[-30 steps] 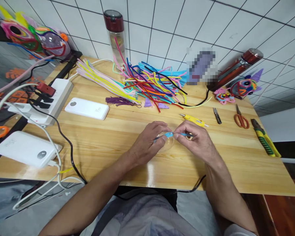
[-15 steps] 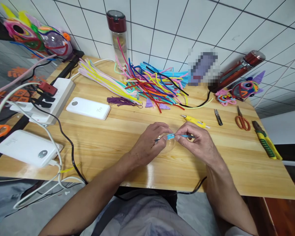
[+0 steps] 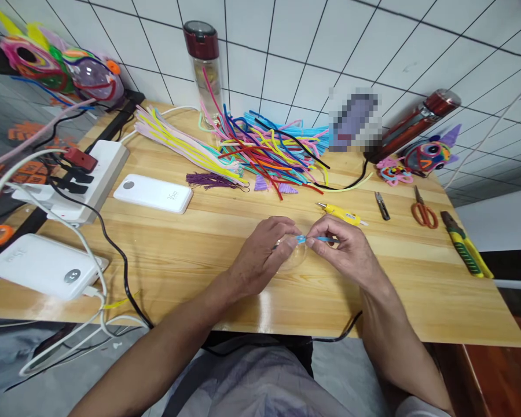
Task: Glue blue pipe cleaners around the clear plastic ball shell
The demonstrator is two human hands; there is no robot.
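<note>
Over the middle of the table, my left hand and my right hand meet at a blue pipe cleaner. The fingers of both hands are pinched on it close together, and its end sticks out past my right fingers. A clear round plastic ball sits under my left fingers, partly hidden by that hand. The left thumb lies over the ball's upper side, where the blue strip runs.
Behind my hands lies a pile of coloured pipe cleaners. A yellow glue gun, small snips, scissors and pliers lie to the right. Power banks and a power strip with cables occupy the left.
My left thumb has slid slightly right along the blue pipe cleaner, covering more of it. The whole view has shifted a little; both hands keep their pinch.
</note>
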